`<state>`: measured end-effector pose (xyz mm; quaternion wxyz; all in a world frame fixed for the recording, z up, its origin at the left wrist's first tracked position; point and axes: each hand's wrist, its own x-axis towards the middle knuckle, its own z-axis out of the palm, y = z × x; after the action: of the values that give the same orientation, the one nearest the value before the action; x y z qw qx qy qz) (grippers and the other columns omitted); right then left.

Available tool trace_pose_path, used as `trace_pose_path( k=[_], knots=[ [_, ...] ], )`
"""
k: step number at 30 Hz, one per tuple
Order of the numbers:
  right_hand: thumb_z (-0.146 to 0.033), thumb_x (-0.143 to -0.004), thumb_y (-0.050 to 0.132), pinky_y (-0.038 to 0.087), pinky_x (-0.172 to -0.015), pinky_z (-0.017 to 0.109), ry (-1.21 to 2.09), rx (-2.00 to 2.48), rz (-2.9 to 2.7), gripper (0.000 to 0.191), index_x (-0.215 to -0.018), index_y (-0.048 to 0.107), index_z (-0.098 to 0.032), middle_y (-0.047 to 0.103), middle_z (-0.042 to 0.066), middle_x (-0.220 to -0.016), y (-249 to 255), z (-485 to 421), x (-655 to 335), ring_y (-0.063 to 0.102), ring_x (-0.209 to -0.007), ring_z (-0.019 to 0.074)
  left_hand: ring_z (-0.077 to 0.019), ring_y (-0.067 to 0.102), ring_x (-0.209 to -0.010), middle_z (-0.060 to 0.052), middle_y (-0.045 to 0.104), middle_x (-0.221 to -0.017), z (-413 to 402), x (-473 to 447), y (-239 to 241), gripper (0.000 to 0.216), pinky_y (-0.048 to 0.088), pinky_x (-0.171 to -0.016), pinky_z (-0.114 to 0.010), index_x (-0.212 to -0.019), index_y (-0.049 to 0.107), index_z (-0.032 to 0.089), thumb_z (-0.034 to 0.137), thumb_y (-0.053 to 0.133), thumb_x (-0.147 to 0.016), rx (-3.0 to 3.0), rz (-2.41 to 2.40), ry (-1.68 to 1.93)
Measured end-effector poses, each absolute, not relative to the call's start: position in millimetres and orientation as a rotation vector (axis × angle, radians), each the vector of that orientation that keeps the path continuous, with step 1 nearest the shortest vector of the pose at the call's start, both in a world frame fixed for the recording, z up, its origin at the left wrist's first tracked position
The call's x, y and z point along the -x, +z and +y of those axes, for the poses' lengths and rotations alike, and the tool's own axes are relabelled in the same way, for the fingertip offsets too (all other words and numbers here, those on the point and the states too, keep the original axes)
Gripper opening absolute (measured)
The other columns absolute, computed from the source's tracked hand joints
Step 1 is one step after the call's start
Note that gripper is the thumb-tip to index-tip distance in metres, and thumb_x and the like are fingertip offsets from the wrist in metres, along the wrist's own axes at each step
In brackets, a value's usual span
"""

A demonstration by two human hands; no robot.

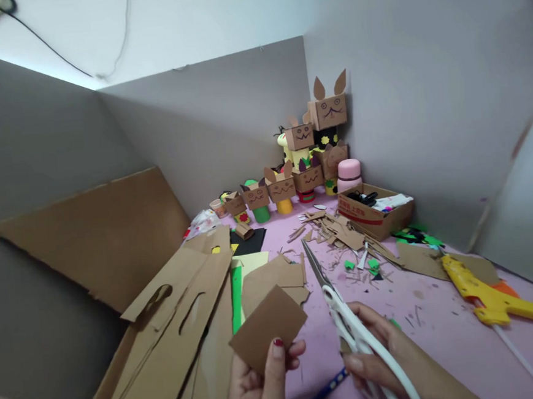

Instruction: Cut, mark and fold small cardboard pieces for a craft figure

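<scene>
My left hand (pixel 262 384) pinches a small rectangular piece of brown cardboard (pixel 267 328) between thumb and fingers, low in the middle of the view. My right hand (pixel 380 356) grips white-handled scissors (pixel 344 307), whose closed blades point up and away over the pink table (pixel 423 316). The two hands are close together but apart, the scissors just right of the cardboard piece.
Large cardboard sheets (pixel 166 330) and green and yellow paper lie at left. Cardboard scraps (pixel 343 233) litter the middle. A yellow glue gun (pixel 490 295) lies at right. A small box (pixel 373 212), a pink bottle (pixel 349 174) and cardboard box figures (pixel 306 153) fill the far corner. A blue pen (pixel 323 392) lies below.
</scene>
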<state>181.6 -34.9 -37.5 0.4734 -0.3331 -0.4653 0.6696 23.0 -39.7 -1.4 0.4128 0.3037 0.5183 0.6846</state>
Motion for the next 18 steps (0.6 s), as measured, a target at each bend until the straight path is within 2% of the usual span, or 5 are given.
trace_pose_path(
  k=[4, 8, 12, 15, 18],
  knots=[
    [-0.035, -0.067, 0.074, 0.041, -0.055, 0.023, 1.608, 0.975, -1.221, 0.050, -0.108, 0.048, -0.023, 0.052, -0.004, -0.070, -36, -42, -177, 0.051, -0.059, 0.0116, -0.0199, 0.069, -0.052, -0.004, 0.071, -0.054, -35, -7, 2, 0.040, 0.055, -0.048, -0.022, -0.078, 0.061, 0.015, 0.037, 0.082, -0.052, -0.768, 1.298, 1.784],
    [-0.033, -0.063, 0.075, 0.043, -0.063, 0.028, 1.629, 0.926, -1.291, 0.061, -0.117, 0.048, -0.023, 0.058, 0.001, -0.077, -52, -44, -173, 0.056, -0.071, 0.0173, -0.0167, 0.068, -0.049, 0.000, 0.070, -0.053, -33, 1, 4, 0.040, 0.054, -0.047, -0.018, -0.079, 0.059, 0.016, 0.033, 0.082, -0.052, -0.731, 1.256, 1.882],
    [-0.038, -0.059, 0.076, 0.044, -0.063, 0.030, 1.665, 0.837, -1.275, 0.066, -0.119, 0.051, -0.026, 0.057, 0.003, -0.082, -71, -41, -168, 0.057, -0.074, 0.0191, -0.0152, 0.067, -0.046, 0.002, 0.070, -0.053, -34, -1, 9, 0.039, 0.054, -0.046, -0.017, -0.080, 0.059, 0.016, 0.030, 0.082, -0.052, -0.715, 1.237, 1.916],
    [-0.033, -0.060, 0.077, 0.044, -0.071, 0.031, 1.715, 0.841, -1.268, 0.061, -0.116, 0.054, -0.027, 0.055, 0.004, -0.089, -72, -42, -168, 0.057, -0.081, 0.0200, -0.0158, 0.067, -0.044, 0.001, 0.071, -0.055, -35, -2, 11, 0.038, 0.053, -0.044, -0.018, -0.080, 0.058, 0.016, 0.029, 0.082, -0.052, -0.714, 1.229, 1.903],
    [-0.031, -0.058, 0.079, 0.043, -0.069, 0.027, 1.759, 0.805, -1.260, 0.064, -0.116, 0.055, -0.029, 0.055, 0.002, -0.087, -68, -44, -171, 0.057, -0.079, 0.0181, -0.0163, 0.066, -0.044, 0.000, 0.070, -0.053, -37, -3, 11, 0.037, 0.053, -0.042, -0.019, -0.078, 0.058, 0.016, 0.029, 0.081, -0.052, -0.721, 1.235, 1.874]
  ],
)
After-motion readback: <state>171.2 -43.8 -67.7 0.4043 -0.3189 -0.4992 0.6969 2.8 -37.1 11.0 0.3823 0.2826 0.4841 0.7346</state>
